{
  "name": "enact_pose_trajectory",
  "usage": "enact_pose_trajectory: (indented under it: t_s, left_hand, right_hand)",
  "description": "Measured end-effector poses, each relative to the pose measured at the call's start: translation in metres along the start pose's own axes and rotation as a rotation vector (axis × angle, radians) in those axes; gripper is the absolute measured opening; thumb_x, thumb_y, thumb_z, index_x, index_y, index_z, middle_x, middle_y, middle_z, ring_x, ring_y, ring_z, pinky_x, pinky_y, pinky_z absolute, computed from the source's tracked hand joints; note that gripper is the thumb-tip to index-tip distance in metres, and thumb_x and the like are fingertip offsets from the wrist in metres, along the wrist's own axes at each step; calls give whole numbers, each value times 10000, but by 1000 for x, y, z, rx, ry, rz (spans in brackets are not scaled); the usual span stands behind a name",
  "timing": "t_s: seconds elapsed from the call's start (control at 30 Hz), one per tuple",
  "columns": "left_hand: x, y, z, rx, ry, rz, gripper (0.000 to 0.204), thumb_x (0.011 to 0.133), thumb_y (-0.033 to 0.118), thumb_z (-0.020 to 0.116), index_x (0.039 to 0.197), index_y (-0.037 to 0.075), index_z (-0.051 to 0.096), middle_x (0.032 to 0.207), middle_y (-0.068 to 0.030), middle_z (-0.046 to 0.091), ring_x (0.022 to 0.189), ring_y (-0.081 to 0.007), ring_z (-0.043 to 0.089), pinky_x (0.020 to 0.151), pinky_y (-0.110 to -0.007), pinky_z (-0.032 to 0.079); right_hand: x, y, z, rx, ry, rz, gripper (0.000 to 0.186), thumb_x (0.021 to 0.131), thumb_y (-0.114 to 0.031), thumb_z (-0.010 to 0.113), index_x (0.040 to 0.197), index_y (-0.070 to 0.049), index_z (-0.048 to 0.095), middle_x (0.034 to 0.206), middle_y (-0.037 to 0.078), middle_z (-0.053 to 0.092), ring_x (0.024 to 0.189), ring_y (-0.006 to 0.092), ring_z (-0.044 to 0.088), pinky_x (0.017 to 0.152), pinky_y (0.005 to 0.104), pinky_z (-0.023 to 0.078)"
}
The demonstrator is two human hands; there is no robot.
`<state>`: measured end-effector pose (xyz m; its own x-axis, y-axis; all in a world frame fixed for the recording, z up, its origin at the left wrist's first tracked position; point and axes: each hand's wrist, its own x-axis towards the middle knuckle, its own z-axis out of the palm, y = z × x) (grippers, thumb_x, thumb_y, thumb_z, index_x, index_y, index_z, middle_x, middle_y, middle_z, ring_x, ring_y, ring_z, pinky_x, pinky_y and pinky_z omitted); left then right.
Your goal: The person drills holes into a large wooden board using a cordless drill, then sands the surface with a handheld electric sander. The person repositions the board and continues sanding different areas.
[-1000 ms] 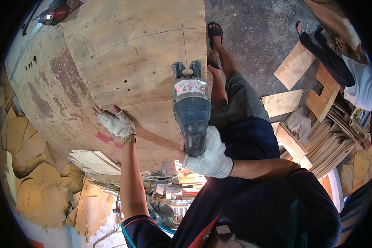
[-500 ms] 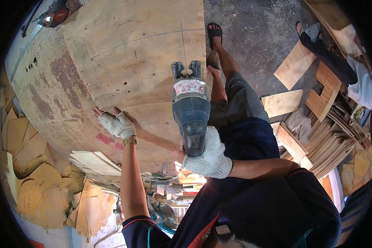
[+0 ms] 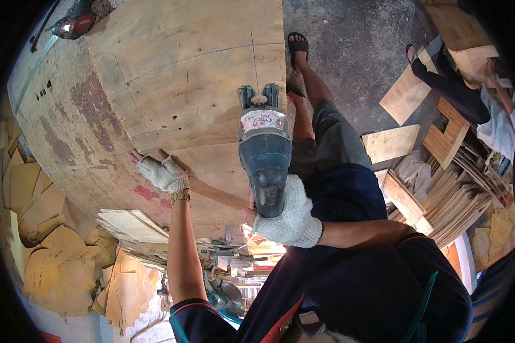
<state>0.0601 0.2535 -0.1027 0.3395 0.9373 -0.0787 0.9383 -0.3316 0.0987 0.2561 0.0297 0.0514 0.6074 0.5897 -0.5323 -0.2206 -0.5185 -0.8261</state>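
Far left: pile of yellowish cut shapes (image 3: 57,257) in lower left of frame; red power tool (image 3: 81,23) in upper left, on a worn bench (image 3: 48,123). Left of centre: left hand (image 3: 163,173) in fingerless glove, palm down, fingers loosely spread, gripping nothing, at left edge of plywood sheet (image 3: 183,97); apparently bracing. Centre: jigsaw (image 3: 263,151) on the sheet, near its right edge, front toward a straight drawn line (image 3: 254,63) higher in frame; blade hidden, cannot tell if cutting. Just below: right hand (image 3: 289,214), gloved, curled round the handle, most fingers out of sight. Step in hand, by judgement: sawing along the line. Next move probably calls for steady push up-frame, tool level, left hand well clear. Far right: co-worker's dark-trousered leg (image 3: 447,91) beside loose boards.
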Motion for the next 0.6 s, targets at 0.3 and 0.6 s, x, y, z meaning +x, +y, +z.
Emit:
enact_pose_trajectory:
  t_s: [0.3, 0.6]
  left_hand:
    - [1, 0, 1, -11, -10, -18, 848, 1043, 634, 332, 1628, 29, 223, 1687, -196, 238, 1558, -387, 208, 1268, -513, 194]
    - [0, -1, 0, -27, 1, 19, 850, 1041, 619, 350, 1623, 11, 227, 1674, -230, 247, 1558, -390, 209, 1269, -514, 189]
  right_hand:
    - [7, -9, -8, 30, -98, 107, 406, 759, -191, 914, 1020, -69, 628, 889, 22, 675, 782, 173, 656, 744, 343, 505]
    - [14, -16, -9, -5, -20, -26, 429, 744, -233, 925, 1031, -54, 661, 888, 30, 679, 787, 209, 666, 704, 368, 504]
